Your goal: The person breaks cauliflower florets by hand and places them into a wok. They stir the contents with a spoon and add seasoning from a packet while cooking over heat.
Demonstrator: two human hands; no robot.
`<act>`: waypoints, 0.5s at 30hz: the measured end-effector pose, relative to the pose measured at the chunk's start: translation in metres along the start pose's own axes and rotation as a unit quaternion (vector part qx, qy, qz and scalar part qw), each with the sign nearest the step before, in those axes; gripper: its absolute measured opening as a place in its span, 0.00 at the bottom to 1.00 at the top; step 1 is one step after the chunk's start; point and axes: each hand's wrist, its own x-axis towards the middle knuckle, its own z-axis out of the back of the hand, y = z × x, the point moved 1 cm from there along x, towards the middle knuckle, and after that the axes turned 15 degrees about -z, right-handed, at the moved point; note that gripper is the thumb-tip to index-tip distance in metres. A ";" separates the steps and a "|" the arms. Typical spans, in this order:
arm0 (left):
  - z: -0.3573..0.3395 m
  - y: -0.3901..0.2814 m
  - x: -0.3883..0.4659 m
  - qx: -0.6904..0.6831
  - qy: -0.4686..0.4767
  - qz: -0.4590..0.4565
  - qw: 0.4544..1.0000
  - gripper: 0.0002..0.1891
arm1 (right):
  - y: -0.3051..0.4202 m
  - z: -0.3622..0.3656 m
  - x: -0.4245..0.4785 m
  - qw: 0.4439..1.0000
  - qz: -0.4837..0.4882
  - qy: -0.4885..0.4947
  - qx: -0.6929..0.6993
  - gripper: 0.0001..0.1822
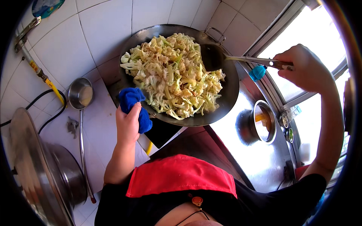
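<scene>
A large metal wok (226,104) heaped with cauliflower florets (175,76) stands before me. My left hand (127,121) grips a folded blue cloth (132,106) at the wok's near left rim; the cloth hides whatever part of the wok lies under it. Raised at the right, my right hand (306,69) is closed around the handle of a long metal spatula or ladle (243,58). Its dark, broad head rests against the right side of the cauliflower, inside the wok. A wire loop handle (216,34) shows on the wok's far rim.
At left, a metal ladle (81,94) lies on the tiled counter beside a yellow hose (55,90), a big pot (68,172) and a large metal lid (31,158). To the right are a metal bowl (273,124) holding liquid, small dishes and a window frame (301,100).
</scene>
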 end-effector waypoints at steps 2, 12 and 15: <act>-0.005 -0.005 0.002 -0.019 0.018 0.004 1.000 0.03 | 0.001 0.020 0.006 0.983 -0.087 0.152 -0.055 0.05; 0.001 0.002 -0.003 -0.039 0.051 0.017 0.998 0.04 | 0.003 -0.079 0.030 0.827 -0.094 0.535 0.142 0.14; 0.001 0.001 -0.003 -0.004 0.039 0.007 0.999 0.04 | 0.054 -0.143 0.019 0.738 -0.061 0.557 0.376 0.14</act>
